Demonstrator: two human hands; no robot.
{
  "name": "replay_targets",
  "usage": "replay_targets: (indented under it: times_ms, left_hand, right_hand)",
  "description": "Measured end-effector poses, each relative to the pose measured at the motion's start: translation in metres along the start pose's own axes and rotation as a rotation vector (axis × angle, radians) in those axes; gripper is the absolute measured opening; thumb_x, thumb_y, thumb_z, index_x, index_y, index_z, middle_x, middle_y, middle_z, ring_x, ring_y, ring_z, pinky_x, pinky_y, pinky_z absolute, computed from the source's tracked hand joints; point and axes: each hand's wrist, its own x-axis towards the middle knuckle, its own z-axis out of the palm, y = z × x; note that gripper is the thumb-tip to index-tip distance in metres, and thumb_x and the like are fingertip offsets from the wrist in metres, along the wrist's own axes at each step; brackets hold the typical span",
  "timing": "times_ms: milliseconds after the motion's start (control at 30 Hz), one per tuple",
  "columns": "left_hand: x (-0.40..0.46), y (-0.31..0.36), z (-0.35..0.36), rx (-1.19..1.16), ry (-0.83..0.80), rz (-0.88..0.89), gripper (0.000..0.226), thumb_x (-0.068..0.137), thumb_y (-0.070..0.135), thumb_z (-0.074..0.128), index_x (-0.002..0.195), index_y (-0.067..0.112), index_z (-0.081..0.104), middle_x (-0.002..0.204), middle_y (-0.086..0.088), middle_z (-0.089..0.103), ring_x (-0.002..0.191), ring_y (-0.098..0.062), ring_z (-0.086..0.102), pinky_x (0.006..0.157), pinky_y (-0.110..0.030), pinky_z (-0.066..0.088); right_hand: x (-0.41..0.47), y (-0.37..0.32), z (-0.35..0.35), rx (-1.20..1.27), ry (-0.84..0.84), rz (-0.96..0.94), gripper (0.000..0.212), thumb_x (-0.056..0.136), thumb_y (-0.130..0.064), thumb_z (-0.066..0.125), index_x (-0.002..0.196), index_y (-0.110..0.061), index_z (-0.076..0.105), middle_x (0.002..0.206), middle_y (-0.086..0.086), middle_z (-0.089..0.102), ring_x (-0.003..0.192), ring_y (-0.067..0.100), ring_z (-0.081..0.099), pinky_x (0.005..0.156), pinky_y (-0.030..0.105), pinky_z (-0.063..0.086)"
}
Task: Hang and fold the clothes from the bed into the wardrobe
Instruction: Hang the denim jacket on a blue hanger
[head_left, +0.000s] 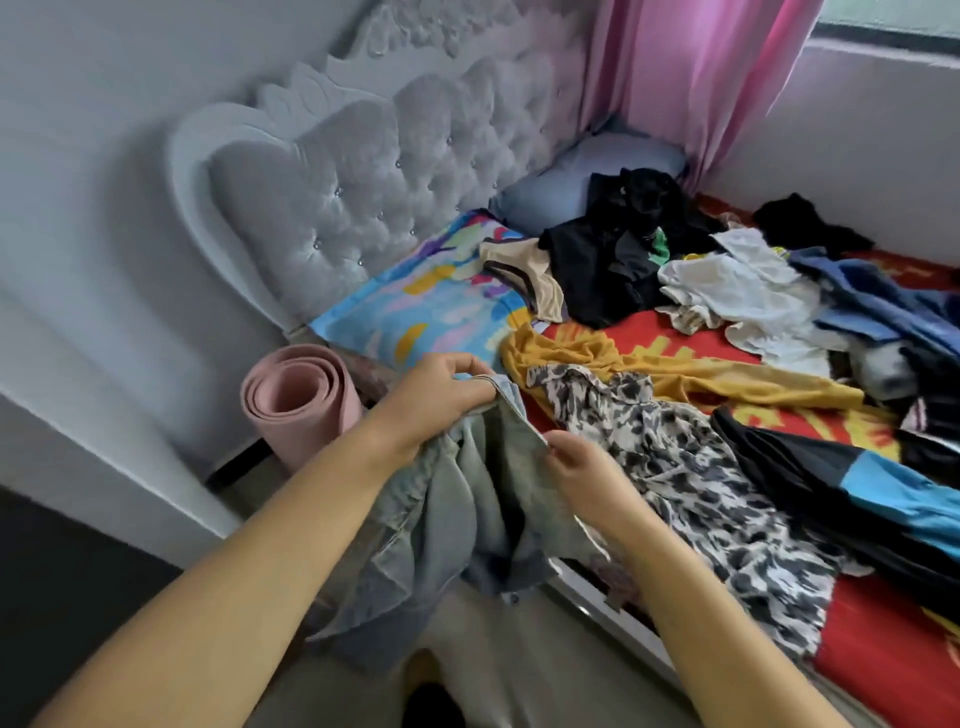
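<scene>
Both hands holding a denim garment up at the edge of the bed.

The left hand (441, 395) and right hand (576, 467) each pinch the top hem of the denim garment (467, 509), fingers curled round the cloth, so that it hangs free beside the bed (883, 670), probably to find its shape before folding or hanging. The remaining clothes, among them a patterned dress (691, 467) and a yellow top (675, 374), lie spread over the bed. The wardrobe is not in view.
</scene>
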Motion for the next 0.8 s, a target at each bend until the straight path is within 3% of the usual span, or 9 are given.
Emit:
replay_targets:
  times_ms: [100,200,333,433,500,533,600,700,800]
  left_hand:
    - [-0.029,-0.002,-0.029,0.098,-0.049,-0.012,0.021,0.072,0.033,0.071,0.088,0.019,0.069,0.086,0.001,0.071,0.077,-0.007,0.062,0.082,-0.028,0.049]
    - [-0.079,-0.008,-0.052,0.161,-0.106,-0.053,0.033,0.079,0.052,0.066,0.086,0.02,0.07,0.081,0.01,0.069,0.077,0.0,0.06,0.078,-0.022,0.047]
    - [-0.14,-0.01,-0.058,0.341,-0.085,-0.039,0.047,0.074,0.049,0.07,0.116,0.036,0.054,0.109,0.023,0.057,0.092,0.018,0.052,0.08,0.0,0.036]
    - [-0.161,-0.017,-0.062,0.702,0.093,-0.005,0.064,0.083,0.034,0.07,0.138,0.034,0.037,0.127,0.012,0.056,0.115,-0.007,0.053,0.093,-0.024,0.044]
    - [-0.176,-0.02,-0.073,0.853,0.292,-0.027,0.043,0.088,0.028,0.061,0.126,0.031,0.042,0.119,0.004,0.059,0.108,-0.021,0.057,0.076,-0.033,0.045]
    - [-0.185,-0.021,-0.08,0.919,0.405,-0.044,0.032,0.089,0.025,0.058,0.119,0.027,0.046,0.114,0.001,0.06,0.103,-0.025,0.058,0.068,-0.033,0.04]
    - [-0.202,-0.025,-0.095,0.965,0.583,-0.042,0.017,0.09,0.021,0.054,0.105,0.017,0.05,0.105,-0.004,0.059,0.093,-0.031,0.059,0.061,-0.034,0.037]
    - [-0.249,-0.03,-0.119,0.92,0.745,-0.05,0.01,0.087,0.015,0.053,0.096,0.013,0.05,0.095,-0.006,0.061,0.082,-0.034,0.059,0.059,-0.036,0.041]
    - [-0.297,-0.034,-0.137,0.801,0.822,-0.112,0.022,0.081,0.003,0.052,0.098,0.017,0.055,0.086,-0.005,0.065,0.077,-0.032,0.06,0.061,-0.037,0.045]
  right_hand:
    - [0.001,-0.02,-0.031,0.127,0.002,-0.057,0.025,0.098,-0.023,0.053,0.076,-0.017,0.064,0.064,-0.004,0.056,0.053,0.008,0.048,0.054,0.024,0.038]
    - [0.002,-0.055,-0.051,0.219,-0.047,-0.136,0.026,0.094,-0.031,0.059,0.074,-0.018,0.07,0.07,-0.004,0.067,0.066,0.012,0.059,0.069,0.03,0.047]
    - [0.001,-0.105,-0.046,0.1,-0.189,-0.357,0.037,0.094,-0.026,0.058,0.07,0.002,0.058,0.062,0.004,0.045,0.06,0.012,0.039,0.059,0.028,0.031]
    - [-0.002,-0.134,-0.039,0.013,-0.217,-0.443,0.033,0.094,-0.025,0.058,0.075,0.002,0.062,0.063,0.005,0.044,0.06,0.011,0.038,0.055,0.025,0.029]
    - [-0.011,-0.15,-0.034,-0.016,-0.324,-0.526,0.019,0.091,-0.032,0.061,0.085,-0.019,0.073,0.078,-0.002,0.065,0.071,0.007,0.054,0.07,0.025,0.043]
    - [-0.019,-0.159,-0.031,-0.094,-0.408,-0.59,0.011,0.089,-0.038,0.063,0.095,-0.037,0.071,0.094,-0.01,0.069,0.083,0.001,0.059,0.082,0.022,0.045]
    - [-0.036,-0.173,-0.022,-0.504,-0.544,-0.689,0.043,0.085,-0.043,0.066,0.124,-0.052,0.05,0.116,-0.012,0.063,0.102,-0.003,0.057,0.09,0.013,0.039]
    - [-0.063,-0.188,0.019,-1.132,-0.586,-0.706,0.079,0.086,-0.039,0.066,0.15,-0.035,0.02,0.135,0.003,0.052,0.121,0.023,0.051,0.088,0.024,0.036]
    - [-0.085,-0.201,0.062,-1.152,-0.467,-0.816,0.05,0.092,-0.017,0.049,0.139,-0.032,0.039,0.12,-0.005,0.054,0.114,0.017,0.052,0.086,0.024,0.037]
